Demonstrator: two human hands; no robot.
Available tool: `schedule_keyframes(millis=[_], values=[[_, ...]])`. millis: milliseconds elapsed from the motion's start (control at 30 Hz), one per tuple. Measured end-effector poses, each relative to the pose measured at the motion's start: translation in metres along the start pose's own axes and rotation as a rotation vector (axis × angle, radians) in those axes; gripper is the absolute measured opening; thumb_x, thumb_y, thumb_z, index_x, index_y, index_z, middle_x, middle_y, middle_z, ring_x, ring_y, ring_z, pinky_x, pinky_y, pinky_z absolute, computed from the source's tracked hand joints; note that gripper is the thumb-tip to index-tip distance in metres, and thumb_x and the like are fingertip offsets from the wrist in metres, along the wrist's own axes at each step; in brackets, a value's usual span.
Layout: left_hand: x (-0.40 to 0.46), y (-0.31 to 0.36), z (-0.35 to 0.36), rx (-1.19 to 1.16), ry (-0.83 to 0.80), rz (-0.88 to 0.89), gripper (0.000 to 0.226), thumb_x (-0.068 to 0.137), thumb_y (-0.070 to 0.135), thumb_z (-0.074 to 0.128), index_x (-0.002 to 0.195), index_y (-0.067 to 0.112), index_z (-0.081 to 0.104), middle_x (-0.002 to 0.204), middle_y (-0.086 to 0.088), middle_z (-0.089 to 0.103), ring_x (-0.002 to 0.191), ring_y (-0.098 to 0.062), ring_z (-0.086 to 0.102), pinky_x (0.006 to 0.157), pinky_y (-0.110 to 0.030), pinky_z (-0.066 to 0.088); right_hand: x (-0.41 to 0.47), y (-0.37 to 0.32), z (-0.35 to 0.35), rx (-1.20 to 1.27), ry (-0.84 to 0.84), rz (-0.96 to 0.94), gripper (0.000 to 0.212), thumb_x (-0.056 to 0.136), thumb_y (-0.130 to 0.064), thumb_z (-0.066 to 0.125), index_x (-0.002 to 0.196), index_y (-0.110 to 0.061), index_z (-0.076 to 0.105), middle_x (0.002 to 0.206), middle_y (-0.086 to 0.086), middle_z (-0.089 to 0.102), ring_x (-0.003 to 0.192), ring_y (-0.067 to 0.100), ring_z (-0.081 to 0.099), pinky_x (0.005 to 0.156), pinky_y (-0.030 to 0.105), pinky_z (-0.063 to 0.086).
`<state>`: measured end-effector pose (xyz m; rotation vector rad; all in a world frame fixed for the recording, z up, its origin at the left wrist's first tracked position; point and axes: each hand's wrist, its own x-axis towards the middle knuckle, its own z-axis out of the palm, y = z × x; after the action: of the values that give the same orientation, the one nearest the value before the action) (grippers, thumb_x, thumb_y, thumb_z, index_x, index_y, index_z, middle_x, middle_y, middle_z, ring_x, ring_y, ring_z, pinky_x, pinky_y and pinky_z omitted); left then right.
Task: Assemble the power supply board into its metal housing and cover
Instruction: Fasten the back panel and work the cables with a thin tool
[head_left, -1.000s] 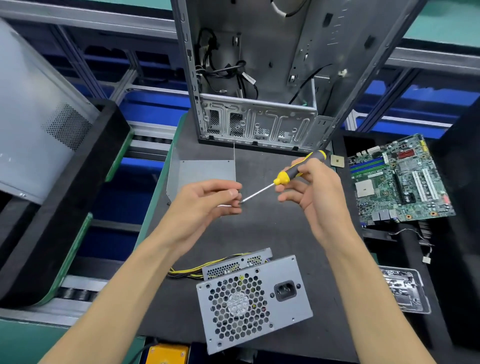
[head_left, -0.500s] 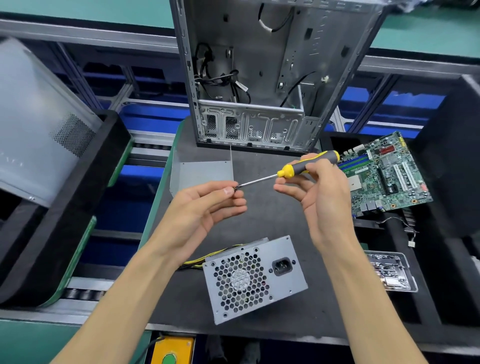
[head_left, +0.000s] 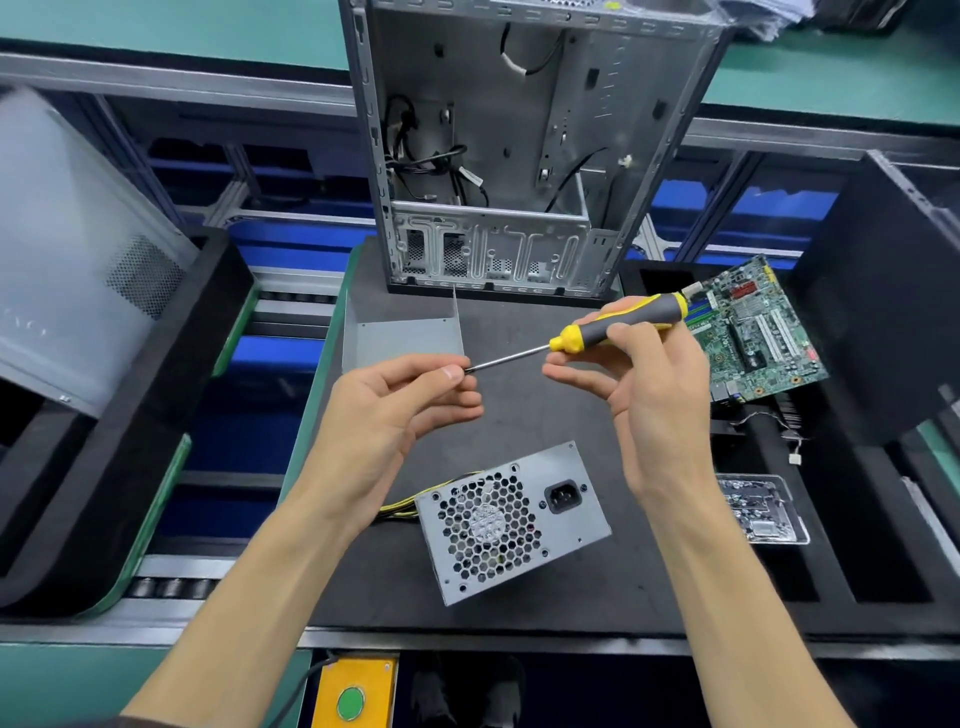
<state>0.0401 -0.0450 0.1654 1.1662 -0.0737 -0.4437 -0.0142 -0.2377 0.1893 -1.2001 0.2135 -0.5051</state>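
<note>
Held at mid-frame above the dark table (head_left: 545, 587): a yellow-and-grey screwdriver (head_left: 618, 325), handle gripped by the curled fingers of the right hand (head_left: 649, 384), shaft pointing left. Pinched at the shaft's tip between thumb and forefinger of the left hand (head_left: 395, 410), something too small to make out. Lying below the hands at lower centre, the grey power supply (head_left: 511, 522), fan grille and mains socket facing up, yellow and black wires (head_left: 400, 506) trailing from its left side. Standing upright at upper centre on the far edge of the table, an open computer case (head_left: 519, 145) with loose black cables inside. Just in front of it, left of centre, a bent grey metal cover plate (head_left: 402, 335). Propped at right of frame, a green motherboard (head_left: 758, 332); below it, a small tray of silver parts (head_left: 761, 512). At bottom centre, a yellow box with a green button (head_left: 350, 701).
</note>
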Motion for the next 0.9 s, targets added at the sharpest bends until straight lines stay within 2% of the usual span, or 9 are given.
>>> schedule_keyframes(millis=[133, 367, 467, 567, 667, 733, 800, 833, 900], values=[[-0.002, 0.003, 0.002, -0.03, -0.027, -0.021, 0.02, 0.076, 0.013, 0.074, 0.092, 0.003, 0.08, 0.08, -0.013, 0.07, 0.077, -0.02, 0.069, 0.077, -0.03, 0.06, -0.009, 0.001, -0.001, 0.072, 0.019, -0.006, 0.029, 0.089, -0.005, 0.049, 0.078, -0.021, 0.071, 0.08, 0.011, 0.069, 0.068, 0.034, 0.07, 0.068, 0.041, 0.061], [-0.005, 0.006, 0.001, -0.069, -0.05, -0.005, 0.023, 0.075, 0.005, 0.072, 0.096, 0.0, 0.08, 0.086, -0.016, 0.073, 0.08, -0.022, 0.072, 0.079, -0.03, 0.06, -0.012, 0.005, -0.006, 0.118, 0.052, 0.044, 0.013, 0.094, -0.002, 0.045, 0.099, -0.003, 0.057, 0.082, 0.011, 0.069, 0.07, 0.033, 0.072, 0.068, 0.04, 0.061], [-0.003, 0.003, 0.001, -0.035, -0.036, 0.006, 0.02, 0.075, 0.008, 0.075, 0.094, 0.001, 0.08, 0.083, -0.015, 0.072, 0.079, -0.022, 0.071, 0.078, -0.03, 0.06, -0.008, 0.009, -0.009, 0.117, 0.057, 0.079, 0.023, 0.09, -0.006, 0.048, 0.11, 0.002, 0.055, 0.082, 0.013, 0.068, 0.069, 0.033, 0.071, 0.068, 0.039, 0.061], [0.003, -0.008, -0.007, 0.046, 0.041, 0.005, 0.011, 0.081, 0.006, 0.076, 0.09, 0.002, 0.08, 0.08, -0.013, 0.072, 0.076, -0.022, 0.071, 0.074, -0.03, 0.06, -0.003, 0.015, -0.012, 0.089, 0.058, 0.102, 0.02, 0.087, -0.008, 0.049, 0.106, -0.002, 0.055, 0.08, 0.012, 0.068, 0.069, 0.033, 0.07, 0.068, 0.04, 0.061], [0.018, -0.032, -0.029, 0.416, 0.215, 0.009, 0.012, 0.086, 0.003, 0.075, 0.082, 0.013, 0.081, 0.075, -0.005, 0.076, 0.07, -0.02, 0.073, 0.067, -0.022, 0.058, 0.008, 0.023, -0.015, 0.042, 0.054, 0.175, 0.01, 0.089, -0.007, 0.049, 0.098, -0.007, 0.053, 0.075, 0.012, 0.068, 0.067, 0.032, 0.07, 0.066, 0.04, 0.061], [0.028, -0.053, -0.045, 0.801, 0.291, -0.007, 0.019, 0.086, 0.008, 0.075, 0.075, 0.024, 0.076, 0.068, 0.004, 0.074, 0.066, -0.008, 0.07, 0.064, -0.012, 0.049, 0.018, 0.028, -0.015, -0.009, 0.018, 0.239, 0.008, 0.093, -0.005, 0.048, 0.098, -0.007, 0.053, 0.074, 0.014, 0.068, 0.067, 0.032, 0.07, 0.066, 0.04, 0.062], [0.035, -0.072, -0.057, 1.053, 0.317, -0.026, 0.026, 0.085, 0.012, 0.073, 0.07, 0.033, 0.069, 0.065, 0.013, 0.069, 0.064, 0.001, 0.063, 0.059, -0.006, 0.041, 0.03, 0.032, -0.014, -0.064, -0.031, 0.291, 0.01, 0.089, -0.009, 0.052, 0.097, -0.008, 0.056, 0.076, 0.015, 0.07, 0.068, 0.033, 0.071, 0.066, 0.04, 0.062], [0.038, -0.08, -0.062, 1.117, 0.318, -0.038, 0.028, 0.085, 0.012, 0.071, 0.069, 0.035, 0.067, 0.064, 0.015, 0.067, 0.064, 0.002, 0.062, 0.058, -0.007, 0.041, 0.035, 0.035, -0.013, -0.092, -0.062, 0.314, 0.011, 0.086, -0.012, 0.054, 0.096, -0.009, 0.058, 0.077, 0.016, 0.071, 0.069, 0.034, 0.072, 0.066, 0.04, 0.062], [0.045, -0.094, -0.068, 1.19, 0.309, -0.061, 0.026, 0.085, 0.013, 0.067, 0.07, 0.034, 0.065, 0.064, 0.014, 0.065, 0.065, -0.001, 0.062, 0.064, -0.019, 0.049, 0.045, 0.04, -0.011, -0.134, -0.124, 0.362, 0.014, 0.084, -0.015, 0.055, 0.096, -0.01, 0.06, 0.079, 0.017, 0.072, 0.072, 0.036, 0.074, 0.065, 0.039, 0.062]])
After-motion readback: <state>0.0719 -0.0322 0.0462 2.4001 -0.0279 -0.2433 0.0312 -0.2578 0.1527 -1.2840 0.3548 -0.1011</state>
